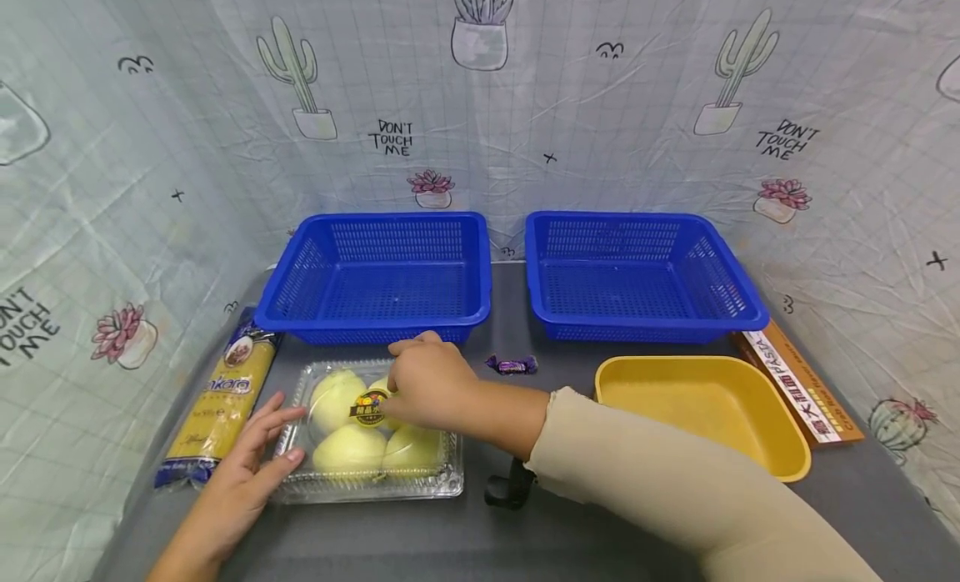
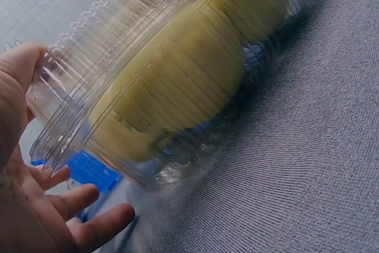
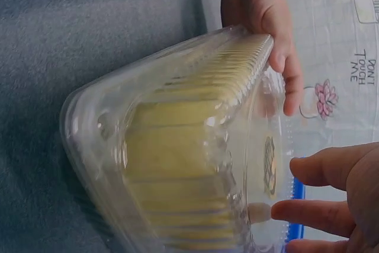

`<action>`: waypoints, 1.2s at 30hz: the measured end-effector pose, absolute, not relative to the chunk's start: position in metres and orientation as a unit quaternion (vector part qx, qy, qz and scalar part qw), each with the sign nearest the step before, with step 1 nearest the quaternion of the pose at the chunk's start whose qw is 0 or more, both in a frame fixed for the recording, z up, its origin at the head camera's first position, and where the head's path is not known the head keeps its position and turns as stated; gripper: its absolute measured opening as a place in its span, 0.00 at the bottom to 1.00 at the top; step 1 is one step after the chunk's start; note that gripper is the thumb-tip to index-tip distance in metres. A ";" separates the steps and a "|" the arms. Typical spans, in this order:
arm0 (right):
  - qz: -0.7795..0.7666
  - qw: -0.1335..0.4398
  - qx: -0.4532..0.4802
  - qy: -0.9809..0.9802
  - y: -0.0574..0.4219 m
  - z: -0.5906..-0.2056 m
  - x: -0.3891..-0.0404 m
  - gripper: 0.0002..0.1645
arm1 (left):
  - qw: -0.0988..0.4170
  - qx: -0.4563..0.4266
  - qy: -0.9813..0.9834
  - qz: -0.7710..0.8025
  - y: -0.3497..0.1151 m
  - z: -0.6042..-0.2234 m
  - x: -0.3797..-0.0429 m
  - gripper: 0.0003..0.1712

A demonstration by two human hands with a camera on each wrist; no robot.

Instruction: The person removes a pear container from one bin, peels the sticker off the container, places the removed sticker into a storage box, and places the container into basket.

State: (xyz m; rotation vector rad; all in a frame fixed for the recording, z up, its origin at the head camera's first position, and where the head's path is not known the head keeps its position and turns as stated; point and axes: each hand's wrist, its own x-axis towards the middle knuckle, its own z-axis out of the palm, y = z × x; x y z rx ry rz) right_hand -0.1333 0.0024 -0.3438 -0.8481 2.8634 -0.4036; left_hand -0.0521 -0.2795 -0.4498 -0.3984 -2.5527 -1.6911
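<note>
A clear plastic clamshell box (image 1: 296, 484) of several pale yellow-green fruits (image 1: 349, 450) lies on the grey cloth, lid down. A black and yellow round sticker (image 1: 367, 408) marks the lid's middle. My left hand (image 1: 251, 464) is at the box's left side, thumb and forefinger at the lid's edge; the other fingers are spread loosely in the left wrist view. My right hand (image 1: 429, 383) reaches across from the right above the lid, fingertips right by the sticker. In the right wrist view its fingers (image 3: 314, 214) are extended at the lid, not wrapped around the box.
Two blue baskets (image 1: 372, 325) (image 1: 648, 323) stand behind. A purple-wrapped candy (image 1: 513, 365) lies between them and the box. A yellow tub (image 1: 693, 398) and a pasta box (image 1: 798, 390) are at right; a spaghetti bag (image 1: 220, 403) is at left.
</note>
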 end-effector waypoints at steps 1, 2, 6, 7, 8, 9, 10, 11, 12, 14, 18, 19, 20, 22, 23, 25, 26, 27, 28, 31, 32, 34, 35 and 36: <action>-0.139 0.066 -0.281 0.947 0.002 -0.344 -0.134 0.18 | 0.026 -0.129 -0.827 -0.546 -0.280 -0.450 -0.052 0.26; -0.147 0.070 -0.280 0.946 0.001 -0.345 -0.134 0.18 | 0.025 -0.128 -0.828 -0.545 -0.280 -0.449 -0.052 0.26; -0.176 0.070 -0.266 0.945 0.000 -0.348 -0.135 0.08 | 0.016 -0.120 -0.832 -0.541 -0.281 -0.449 -0.052 0.27; -0.183 0.069 -0.262 0.945 0.000 -0.350 -0.135 0.07 | 0.015 -0.116 -0.833 -0.540 -0.282 -0.450 -0.051 0.27; -0.191 0.066 -0.258 0.945 -0.001 -0.352 -0.135 0.05 | 0.013 -0.114 -0.834 -0.540 -0.282 -0.450 -0.051 0.27; -0.198 0.063 -0.254 0.945 -0.001 -0.354 -0.135 0.04 | 0.013 -0.113 -0.834 -0.540 -0.283 -0.451 -0.050 0.27; -0.207 0.060 -0.250 0.944 -0.002 -0.356 -0.135 0.03 | 0.013 -0.112 -0.834 -0.540 -0.283 -0.451 -0.050 0.27; -0.214 0.059 -0.247 0.943 -0.002 -0.357 -0.135 0.04 | 0.014 -0.112 -0.834 -0.540 -0.283 -0.451 -0.050 0.27; -0.220 0.060 -0.244 0.942 -0.003 -0.358 -0.135 0.04 | 0.015 -0.112 -0.834 -0.540 -0.283 -0.451 -0.050 0.27; -0.235 0.060 -0.237 0.941 -0.005 -0.361 -0.135 0.06 | 0.015 -0.112 -0.834 -0.541 -0.282 -0.451 -0.049 0.27; -0.250 0.060 -0.238 0.937 -0.006 -0.362 -0.136 0.11 | 0.017 -0.109 -0.835 -0.540 -0.281 -0.451 -0.050 0.27; -0.254 0.058 -0.240 0.935 -0.006 -0.362 -0.136 0.11 | 0.018 -0.109 -0.835 -0.539 -0.280 -0.450 -0.050 0.26; -0.259 0.056 -0.244 0.933 -0.006 -0.362 -0.137 0.12 | 0.019 -0.108 -0.836 -0.537 -0.280 -0.450 -0.050 0.26; -0.276 0.052 -0.255 0.925 -0.005 -0.362 -0.137 0.13 | 0.022 -0.108 -0.838 -0.535 -0.279 -0.450 -0.051 0.26; -0.286 0.049 -0.263 0.920 -0.005 -0.363 -0.137 0.12 | 0.023 -0.108 -0.839 -0.533 -0.279 -0.450 -0.051 0.26; -0.304 0.042 -0.288 0.907 -0.005 -0.365 -0.138 0.10 | 0.023 -0.105 -0.841 -0.530 -0.279 -0.449 -0.051 0.26; -0.315 0.041 -0.302 0.899 -0.005 -0.366 -0.138 0.09 | 0.021 -0.104 -0.841 -0.530 -0.279 -0.449 -0.051 0.26; -0.325 0.042 -0.318 0.890 -0.006 -0.367 -0.138 0.08 | 0.020 -0.102 -0.842 -0.530 -0.278 -0.449 -0.051 0.26; -0.336 0.044 -0.333 0.880 -0.006 -0.369 -0.138 0.07 | 0.019 -0.101 -0.842 -0.530 -0.278 -0.448 -0.051 0.26; -0.369 0.062 -0.378 0.847 -0.006 -0.372 -0.137 0.06 | 0.014 -0.098 -0.840 -0.533 -0.278 -0.447 -0.050 0.27; -0.384 0.073 -0.391 0.833 -0.005 -0.373 -0.136 0.06 | 0.012 -0.097 -0.840 -0.534 -0.277 -0.447 -0.050 0.27; -0.405 0.087 -0.420 0.807 -0.005 -0.374 -0.134 0.06 | 0.009 -0.096 -0.839 -0.535 -0.277 -0.446 -0.050 0.27; -0.413 0.093 -0.433 0.796 -0.005 -0.374 -0.133 0.06 | 0.008 -0.094 -0.839 -0.536 -0.277 -0.446 -0.050 0.27; -0.422 0.097 -0.445 0.784 -0.005 -0.373 -0.132 0.06 | 0.006 -0.093 -0.840 -0.535 -0.277 -0.446 -0.050 0.27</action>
